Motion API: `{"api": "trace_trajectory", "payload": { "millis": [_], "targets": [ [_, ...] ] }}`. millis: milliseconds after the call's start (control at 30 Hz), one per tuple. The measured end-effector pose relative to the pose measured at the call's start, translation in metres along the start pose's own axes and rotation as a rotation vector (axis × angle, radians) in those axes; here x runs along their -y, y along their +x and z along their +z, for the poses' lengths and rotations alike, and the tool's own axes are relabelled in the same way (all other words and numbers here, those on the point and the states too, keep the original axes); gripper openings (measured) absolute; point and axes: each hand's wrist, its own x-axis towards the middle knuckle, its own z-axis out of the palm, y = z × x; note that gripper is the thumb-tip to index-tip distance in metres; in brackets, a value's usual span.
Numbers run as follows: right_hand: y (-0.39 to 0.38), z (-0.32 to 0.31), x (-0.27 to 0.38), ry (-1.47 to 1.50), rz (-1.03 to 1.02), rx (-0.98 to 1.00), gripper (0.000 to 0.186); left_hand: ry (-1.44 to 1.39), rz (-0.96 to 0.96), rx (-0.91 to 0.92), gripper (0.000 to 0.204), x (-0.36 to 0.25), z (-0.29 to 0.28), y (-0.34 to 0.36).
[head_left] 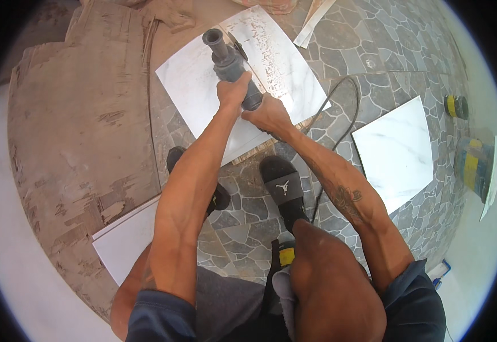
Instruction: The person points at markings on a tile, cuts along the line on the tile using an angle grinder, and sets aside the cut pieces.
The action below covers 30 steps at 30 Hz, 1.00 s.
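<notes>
A dark grey angle grinder [229, 69] is over a white marble-look tile [188, 77], its thin cutting disc [238, 48] on the right side of the tool's head. My left hand [234, 91] is wrapped round the front of the grinder's body. Closer to me, my right hand [269, 115] grips its rear end. A straight line runs along the tile from the disc toward my right hand, with brownish dust beside it. Whether the disc touches the tile, I cannot tell. Wooden pieces [262, 149] show under the tile's near edge.
A dark cable [355, 117] loops across the stone-patterned floor [339, 57] right of my hands. Another white tile [399, 148] lies at the right, and more tile [124, 239] at lower left. A worn brown board [83, 131] covers the left side. My sandalled foot [281, 179] is near the tile.
</notes>
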Motion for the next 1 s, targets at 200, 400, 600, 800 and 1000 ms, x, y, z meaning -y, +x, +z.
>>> {"api": "trace_trajectory", "payload": {
  "millis": [200,400,600,800,1000],
  "targets": [
    [0.004,0.005,-0.016,-0.042,-0.029,-0.078,0.058,-0.001,-0.033,0.005,0.052,0.002,0.007,-0.005],
    [-0.007,0.006,-0.02,-0.039,0.004,-0.063,0.06,-0.023,-0.031,-0.013,0.053,0.014,0.007,-0.014],
    [-0.007,0.011,-0.036,-0.048,-0.047,-0.066,0.067,0.005,-0.006,-0.007,0.049,0.016,0.012,-0.024],
    [-0.018,0.006,-0.039,-0.043,-0.02,-0.07,0.066,-0.003,-0.03,-0.005,0.047,0.018,0.016,-0.035],
    [-0.025,0.005,-0.044,-0.017,-0.034,-0.06,0.067,0.009,-0.02,-0.019,0.047,0.026,0.018,-0.038]
  ]
}}
